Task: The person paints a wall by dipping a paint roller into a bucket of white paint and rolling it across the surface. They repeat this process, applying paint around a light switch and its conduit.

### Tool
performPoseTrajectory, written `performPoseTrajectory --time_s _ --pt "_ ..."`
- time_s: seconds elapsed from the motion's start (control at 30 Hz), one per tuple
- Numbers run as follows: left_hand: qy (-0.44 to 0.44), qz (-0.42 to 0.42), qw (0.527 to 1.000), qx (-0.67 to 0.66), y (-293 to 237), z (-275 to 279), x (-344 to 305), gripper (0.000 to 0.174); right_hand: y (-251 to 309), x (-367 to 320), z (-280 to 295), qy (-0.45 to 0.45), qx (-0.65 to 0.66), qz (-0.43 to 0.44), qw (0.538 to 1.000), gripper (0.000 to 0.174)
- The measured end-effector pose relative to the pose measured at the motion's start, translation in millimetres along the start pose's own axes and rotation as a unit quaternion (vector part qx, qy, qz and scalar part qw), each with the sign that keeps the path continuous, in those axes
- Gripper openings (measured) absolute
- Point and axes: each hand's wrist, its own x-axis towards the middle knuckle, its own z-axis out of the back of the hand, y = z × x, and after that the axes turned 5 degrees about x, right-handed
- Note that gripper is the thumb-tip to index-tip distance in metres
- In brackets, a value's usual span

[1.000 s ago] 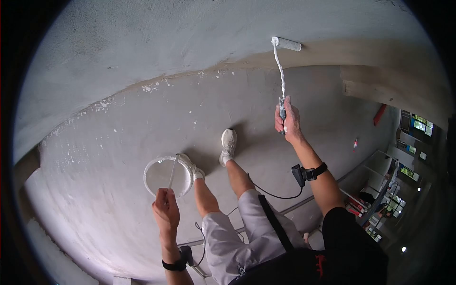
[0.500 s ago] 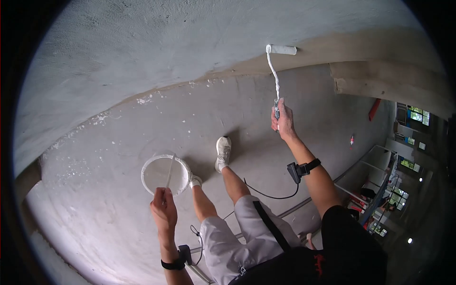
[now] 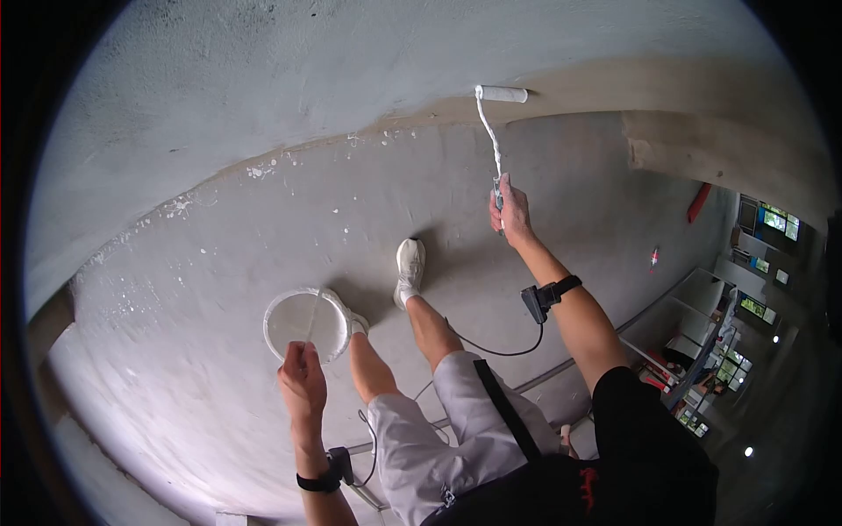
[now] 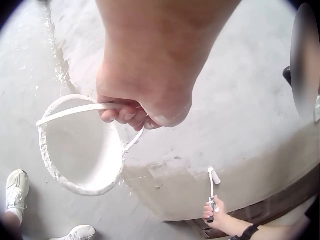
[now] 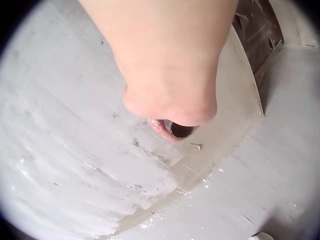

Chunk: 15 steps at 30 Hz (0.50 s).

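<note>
The right hand (image 3: 510,212) grips the handle of a paint roller (image 3: 504,94), whose white sleeve lies against the low part of the wall. Thick white paint coats its bent rod (image 3: 490,133). In the right wrist view the hand (image 5: 170,95) hides the roller except for the round handle end (image 5: 182,130). The left hand (image 3: 302,383) holds up a white bucket (image 4: 47,157) by its thin handle (image 4: 75,109), fingers curled round it. White paint shows inside the bucket, which hangs beside the left foot.
White splashes (image 3: 261,168) dot the grey floor along the wall's base. A brown beam or ledge (image 3: 702,149) juts out at upper right. Cables run from the wrist cameras near the legs. Scaffold-like rails (image 3: 653,361), a small bottle (image 3: 654,257) and windows lie at the right.
The right hand and the roller have moved left along the wall in the head view. The left hand keeps its hold on the bucket handle, almost unmoved.
</note>
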Motion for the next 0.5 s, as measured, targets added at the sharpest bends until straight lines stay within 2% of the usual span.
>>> performPoseTrajectory --time_s 0.07,0.33,0.43,0.5 --pt "0.007 0.005 1.0 0.009 -1.2 1.7 -0.8 0.019 24.7 -26.2 3.3 0.006 -0.034 0.06 0.998 0.06" --pt "-0.004 -0.065 0.998 0.022 -34.4 23.7 -14.3 0.019 130.2 -123.3 12.9 0.01 0.021 0.173 0.985 0.054" --pt "-0.022 -0.118 0.993 0.022 -58.5 37.7 -20.0 0.02 179.3 -150.4 15.3 0.025 0.043 0.222 0.974 0.05" --pt "-0.004 -0.117 0.993 0.03 -79.3 51.7 -29.4 0.02 207.2 -167.4 16.2 0.055 0.009 0.285 0.957 0.049"
